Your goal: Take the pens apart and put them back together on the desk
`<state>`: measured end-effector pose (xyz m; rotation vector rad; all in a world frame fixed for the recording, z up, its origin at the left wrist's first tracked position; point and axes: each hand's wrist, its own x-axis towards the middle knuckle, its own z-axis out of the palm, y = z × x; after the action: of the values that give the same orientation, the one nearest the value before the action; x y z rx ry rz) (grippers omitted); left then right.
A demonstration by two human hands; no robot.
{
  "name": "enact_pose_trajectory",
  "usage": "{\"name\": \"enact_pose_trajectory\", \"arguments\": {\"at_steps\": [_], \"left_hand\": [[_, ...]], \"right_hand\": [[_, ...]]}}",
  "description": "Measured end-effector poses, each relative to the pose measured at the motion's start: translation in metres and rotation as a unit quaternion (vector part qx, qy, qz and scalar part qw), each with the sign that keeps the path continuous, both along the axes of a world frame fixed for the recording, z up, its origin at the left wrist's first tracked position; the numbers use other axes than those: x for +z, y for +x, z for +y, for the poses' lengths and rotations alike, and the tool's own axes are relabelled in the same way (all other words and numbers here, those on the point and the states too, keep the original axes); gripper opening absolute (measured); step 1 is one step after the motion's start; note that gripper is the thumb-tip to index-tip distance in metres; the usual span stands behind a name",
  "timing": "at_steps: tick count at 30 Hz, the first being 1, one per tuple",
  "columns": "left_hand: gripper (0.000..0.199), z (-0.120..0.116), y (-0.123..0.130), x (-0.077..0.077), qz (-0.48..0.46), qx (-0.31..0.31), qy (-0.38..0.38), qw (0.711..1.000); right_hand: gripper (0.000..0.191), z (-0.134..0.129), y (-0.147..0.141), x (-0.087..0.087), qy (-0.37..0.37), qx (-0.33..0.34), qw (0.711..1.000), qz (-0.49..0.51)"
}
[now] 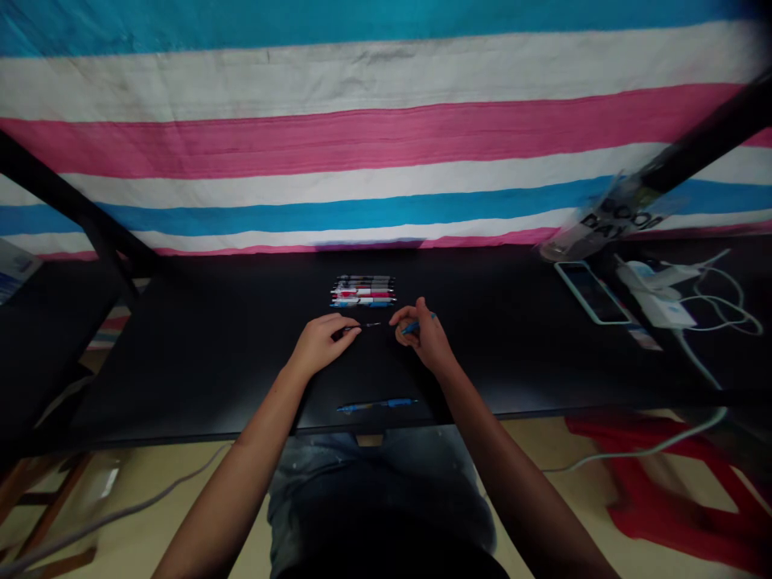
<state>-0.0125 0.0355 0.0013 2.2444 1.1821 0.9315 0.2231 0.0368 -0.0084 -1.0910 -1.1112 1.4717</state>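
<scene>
At the middle of the black table my left hand (pixel 322 344) is closed, thumb and fingers pinching a slim pen refill (pixel 372 324) whose thin pale end points right. Across a small gap, my right hand (pixel 429 342) curls its fingers around a blue pen barrel (pixel 411 328), partly hidden by the fingers. Beyond both hands lies a neat row of several pens (pixel 363 293), dark ones at the back, red and white in the middle, blue in front. Nearer my body a blue pen (pixel 377 405) rests by itself, close to the table's front edge.
A phone (pixel 594 293) lies on the right, beside a white power strip (pixel 654 297) with tangled cables. Behind it stands a clear lettered bottle (pixel 594 221). Striped cloth (pixel 362 145) hangs along the back between dark frame bars. Below right is a red stool (pixel 669 490).
</scene>
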Motion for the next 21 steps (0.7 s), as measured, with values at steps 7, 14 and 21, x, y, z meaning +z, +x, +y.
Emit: {"name": "enact_pose_trajectory", "arguments": {"at_steps": [7, 14, 21], "left_hand": [[0.017, -0.0002, -0.0008, -0.0014, -0.003, 0.007, -0.006, 1.0], [0.017, 0.0, -0.0006, -0.0014, -0.004, 0.007, -0.005, 1.0], [0.018, 0.0002, -0.0005, -0.0026, 0.001, 0.004, -0.002, 1.0]], "right_hand": [[0.032, -0.0038, 0.0018, -0.0033, 0.063, 0.013, 0.997, -0.033], [0.025, -0.0047, 0.0015, 0.0004, 0.084, 0.036, 0.995, -0.048], [0.026, -0.0053, 0.002, 0.0047, 0.075, 0.048, 0.993, -0.081]]}}
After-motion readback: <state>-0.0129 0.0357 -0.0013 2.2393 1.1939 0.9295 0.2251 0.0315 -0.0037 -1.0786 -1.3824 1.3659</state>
